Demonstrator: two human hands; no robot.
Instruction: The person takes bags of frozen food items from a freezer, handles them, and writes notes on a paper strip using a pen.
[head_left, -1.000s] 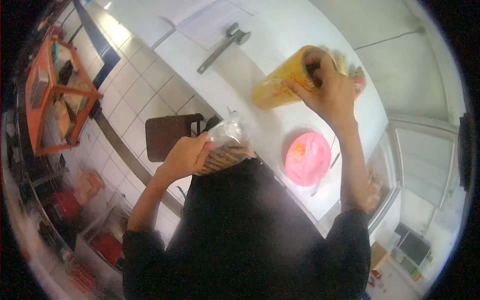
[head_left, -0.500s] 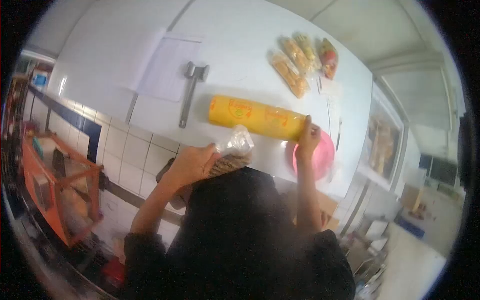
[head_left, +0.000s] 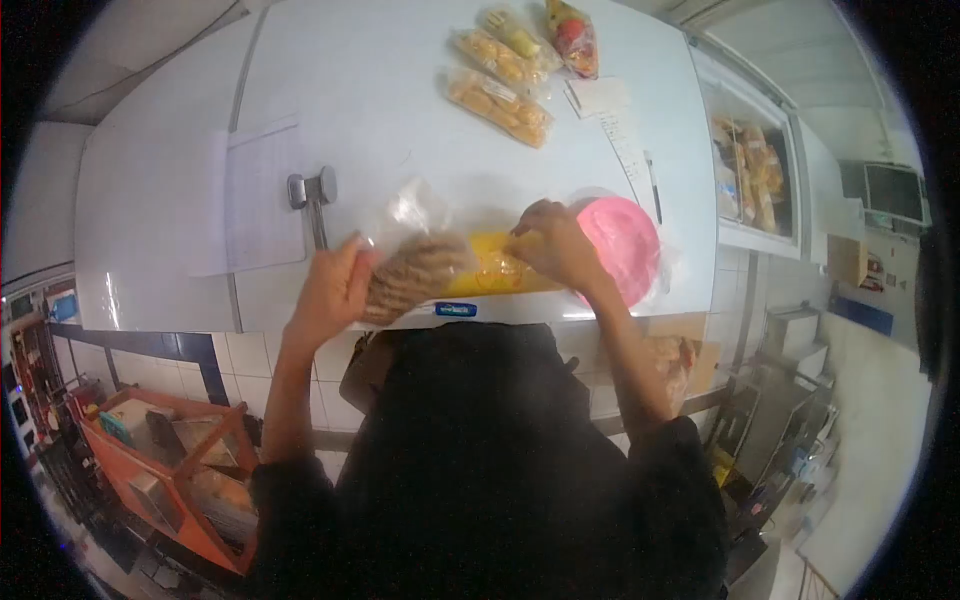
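My left hand (head_left: pixel 335 285) is closed on a clear plastic bag (head_left: pixel 420 265) of brown, elongated food pieces, pinching its left edge. The bag is held tilted above the front of the white table and covers the left part of a yellow printed plastic roll (head_left: pixel 505 265). Over the roll's right part is my right hand (head_left: pixel 562 248), its fingers bent and drawn together; whatever is between them is too small to make out. Just right of that hand lies a pink round dish (head_left: pixel 622 250). A metal meat mallet (head_left: pixel 315 192) lies beyond my left hand.
Several bagged food packs (head_left: pixel 500 105) lie at the back of the white table (head_left: pixel 370 80). Paper slips (head_left: pixel 600 98) and a pen (head_left: pixel 654 188) are at the right, a paper sheet (head_left: pixel 265 200) at the left. A blue label (head_left: pixel 455 310) shows near the front edge.
My left hand has raised the bag over the roll's left part. My right hand has left the roll's right end and moved left over it. The view has shifted.
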